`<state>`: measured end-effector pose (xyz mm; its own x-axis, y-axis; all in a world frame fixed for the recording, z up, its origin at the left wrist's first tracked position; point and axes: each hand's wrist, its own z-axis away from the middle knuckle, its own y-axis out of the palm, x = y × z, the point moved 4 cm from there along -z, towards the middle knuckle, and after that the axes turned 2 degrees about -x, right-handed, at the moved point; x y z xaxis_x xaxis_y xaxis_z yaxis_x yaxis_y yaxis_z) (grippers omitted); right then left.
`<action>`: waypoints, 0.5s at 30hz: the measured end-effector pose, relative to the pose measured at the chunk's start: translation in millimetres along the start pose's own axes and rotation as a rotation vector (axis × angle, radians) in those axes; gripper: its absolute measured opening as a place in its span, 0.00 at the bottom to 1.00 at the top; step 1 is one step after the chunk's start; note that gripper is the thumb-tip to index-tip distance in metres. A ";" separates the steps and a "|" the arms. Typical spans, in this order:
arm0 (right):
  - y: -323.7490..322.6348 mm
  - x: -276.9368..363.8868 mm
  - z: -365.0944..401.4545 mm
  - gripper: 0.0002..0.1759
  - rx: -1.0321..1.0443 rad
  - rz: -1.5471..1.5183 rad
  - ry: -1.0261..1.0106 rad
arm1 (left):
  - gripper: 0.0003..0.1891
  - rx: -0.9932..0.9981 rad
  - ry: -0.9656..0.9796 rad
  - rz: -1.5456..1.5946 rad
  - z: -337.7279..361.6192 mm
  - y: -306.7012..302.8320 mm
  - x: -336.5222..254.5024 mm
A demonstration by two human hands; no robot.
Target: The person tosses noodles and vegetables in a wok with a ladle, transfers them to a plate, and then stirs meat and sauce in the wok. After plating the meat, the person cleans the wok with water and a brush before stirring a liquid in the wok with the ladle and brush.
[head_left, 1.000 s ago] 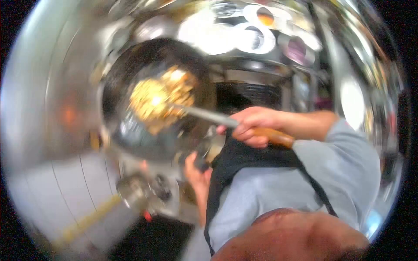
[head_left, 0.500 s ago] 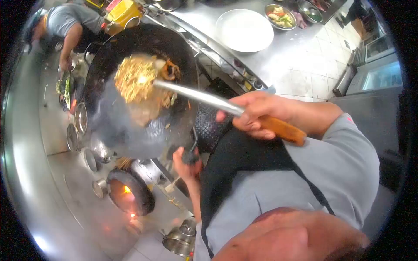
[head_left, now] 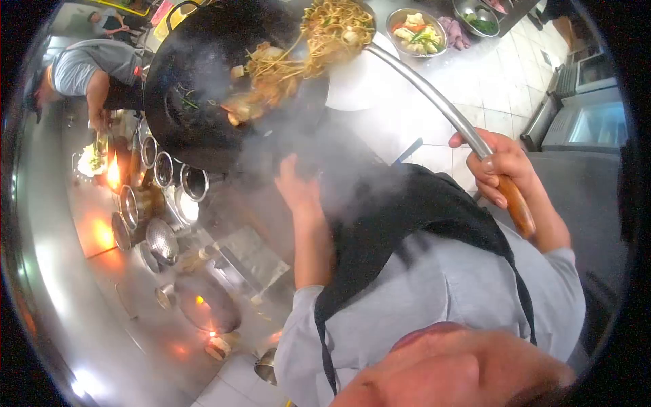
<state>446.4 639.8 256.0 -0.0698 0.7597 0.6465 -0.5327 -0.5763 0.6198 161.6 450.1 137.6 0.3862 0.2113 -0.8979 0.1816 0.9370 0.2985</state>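
Observation:
My right hand is closed round the wooden handle of a long metal ladle. Noodles are heaped at the ladle's head, and more noodles and pieces of food trail down inside the dark wok. The wok is raised and tilted towards the counter. Below its rim, my left hand grips it at the handle side, partly veiled by steam. A white plate lies on the counter beside the wok, partly covered from view by the noodles and the ladle.
A bowl of cut vegetables and a bowl of greens stand on the counter. Another person works at the left near a flame. Below are a lit burner and several metal pots and strainers.
The wok has moved up towards the counter and the plate. My right hand has shifted right, with the ladle's head and noodles now near the plate. Steam has thickened around my left hand.

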 end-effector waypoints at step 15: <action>-22.4 -61.4 -17.5 0.30 -0.600 1.404 -0.104 | 0.21 0.349 1.134 -1.291 -153.2 -92.3 39.7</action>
<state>447.8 611.3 194.7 -0.7487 -0.3166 0.5824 -0.3428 -0.5670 -0.7490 21.6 414.6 24.8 -0.8877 -0.3392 -0.3113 0.0631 0.5802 -0.8121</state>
